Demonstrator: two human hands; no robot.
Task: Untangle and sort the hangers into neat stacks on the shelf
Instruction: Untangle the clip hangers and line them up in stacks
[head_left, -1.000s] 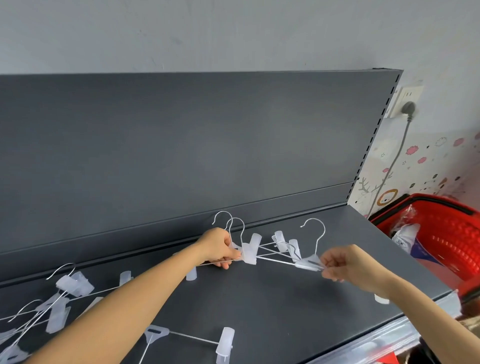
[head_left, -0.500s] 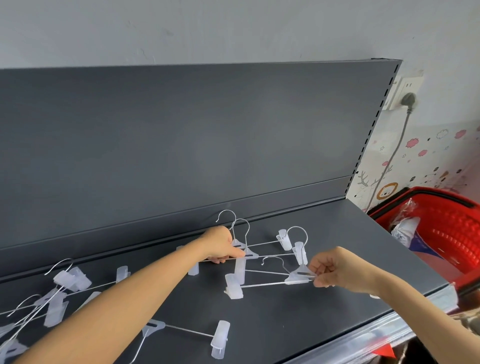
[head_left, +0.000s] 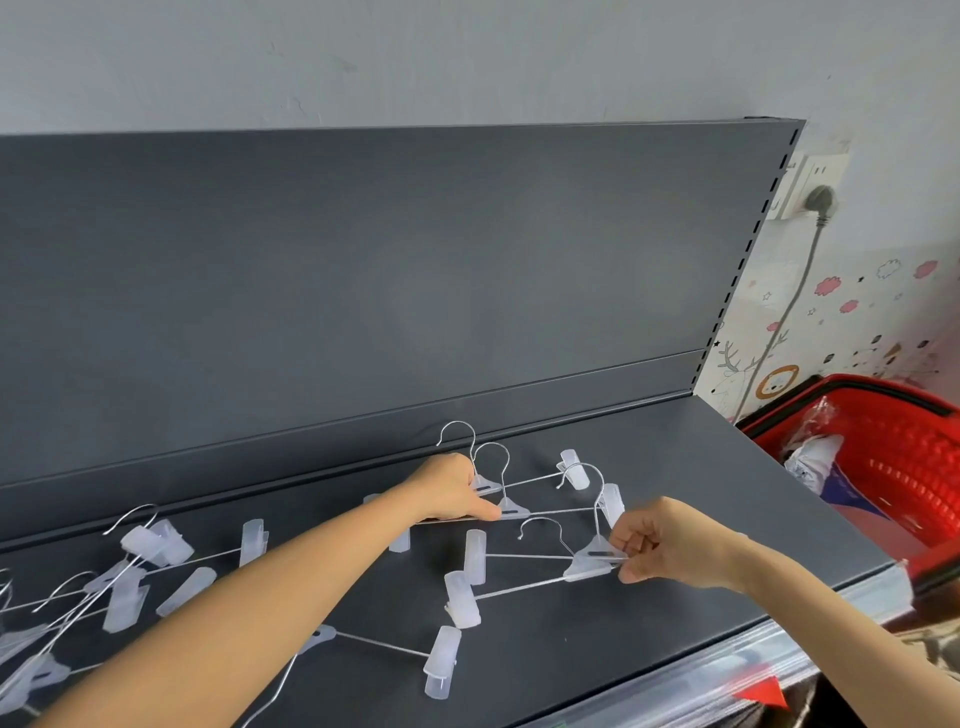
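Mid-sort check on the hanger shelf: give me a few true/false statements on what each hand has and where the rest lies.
1. The right hand pinches the near hangers at their plastic centre pieces. True.
2. The left hand hangs idle, off the shelf. False: it holds the far hangers near the shelf's back.
3. A tangled pile of hangers lies at the shelf's left end. True.
4. The red basket stands on the shelf. False: it is off the shelf, beyond its right end.
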